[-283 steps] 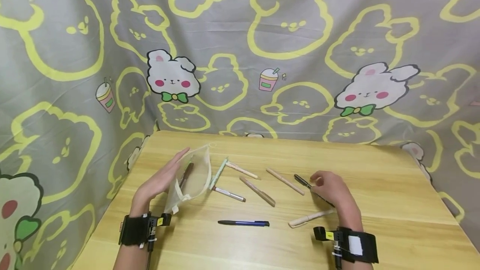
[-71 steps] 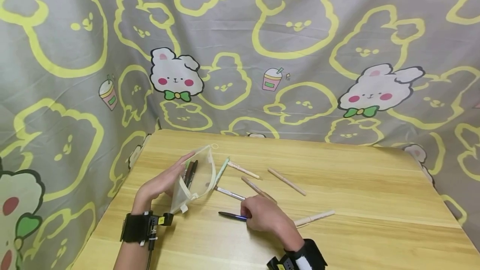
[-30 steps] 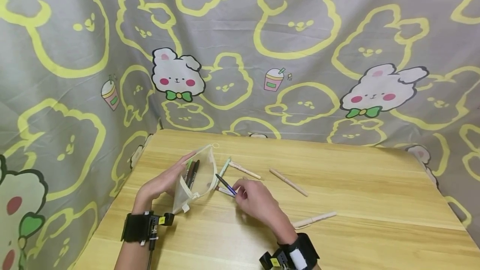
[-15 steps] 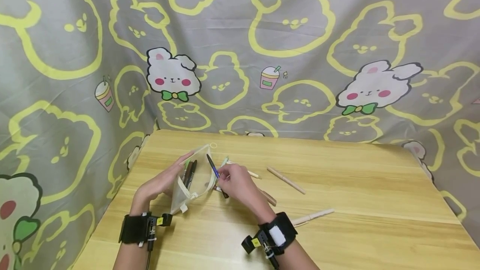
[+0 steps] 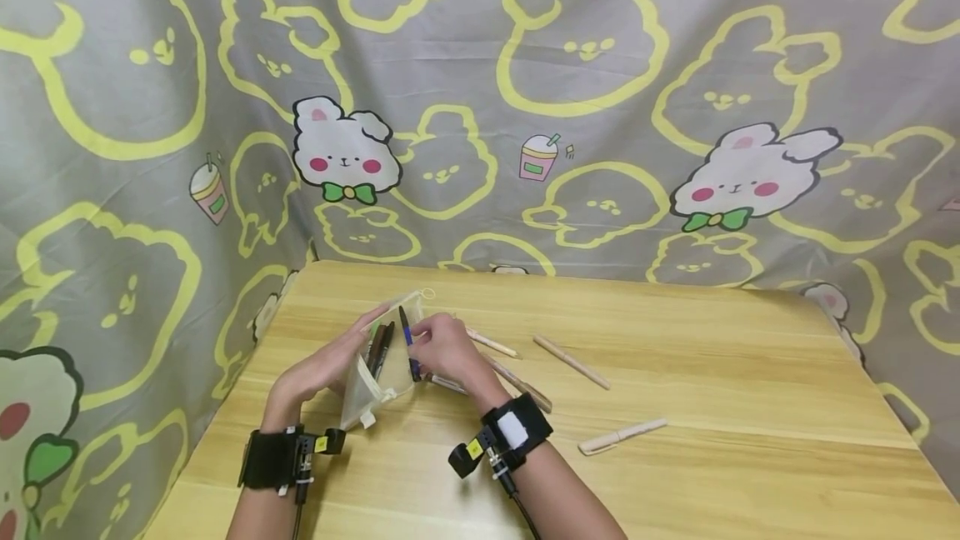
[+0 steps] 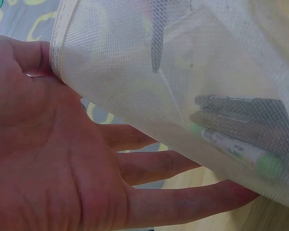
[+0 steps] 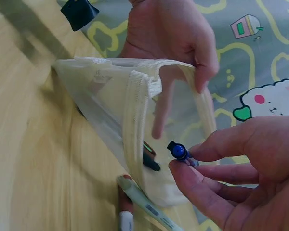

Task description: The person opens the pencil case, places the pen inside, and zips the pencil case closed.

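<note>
A cream mesh zip pouch (image 5: 360, 398) stands at the left of the table with its mouth spread. My left hand (image 5: 318, 369) holds its rim, the thumb hooked over the edge and the long fingers along the outside. Between thumb and fingertips, my right hand (image 5: 442, 348) pinches a blue and black pen (image 5: 406, 327) at the pouch's mouth. Only the pen's blue end (image 7: 178, 152) shows clearly in the right wrist view. Through the mesh in the left wrist view I see a black pen (image 6: 231, 103), a brown one and a green-ended marker (image 6: 236, 149) lying inside.
Loose on the wooden table (image 5: 712, 482) lie a beige capped pen (image 5: 622, 437), a tan pen (image 5: 572, 362), a brownish pen (image 5: 536, 394) and a cream pen (image 5: 495, 342). By the pouch lie a mint pen (image 7: 149, 207) and a silver-brown marker (image 7: 126, 219). A patterned curtain (image 5: 450, 65) stands behind.
My right hand has lifted the blue pen off the table and carried it left to the pouch's mouth. The black pen from the right has gone into the pouch. My left hand stays put.
</note>
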Tool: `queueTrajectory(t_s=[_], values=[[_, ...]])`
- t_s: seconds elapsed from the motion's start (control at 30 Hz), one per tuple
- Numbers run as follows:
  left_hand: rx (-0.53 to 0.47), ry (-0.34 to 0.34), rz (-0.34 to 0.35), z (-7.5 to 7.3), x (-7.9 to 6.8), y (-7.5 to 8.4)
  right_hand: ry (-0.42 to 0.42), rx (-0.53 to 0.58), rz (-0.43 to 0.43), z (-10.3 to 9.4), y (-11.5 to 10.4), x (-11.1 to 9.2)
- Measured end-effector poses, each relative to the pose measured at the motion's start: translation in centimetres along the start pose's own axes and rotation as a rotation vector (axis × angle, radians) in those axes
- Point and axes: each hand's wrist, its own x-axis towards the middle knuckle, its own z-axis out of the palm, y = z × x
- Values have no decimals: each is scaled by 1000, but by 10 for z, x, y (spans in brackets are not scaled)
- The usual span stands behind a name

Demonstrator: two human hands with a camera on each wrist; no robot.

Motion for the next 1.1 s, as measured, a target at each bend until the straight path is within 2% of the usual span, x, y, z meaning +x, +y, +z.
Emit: queueTrajectory(t_s=[0.2, 0.4, 0.7, 0.87, 1.1], values=[[-15, -9, -19, -1, -1, 0, -50, 88, -36, 8, 0, 3], [-37, -8, -46, -2, -2, -1, -58, 125, -83, -1, 3, -3], [-32, 3, -51, -3, -1, -1, -68, -116, -268, -25, 10, -24], [-40, 3, -49, 0, 1, -1, -69, -170, -322, -43, 16, -45], [-23, -21, -28, 0, 0, -1, -203, -234, -340, -78, 32, -82]])
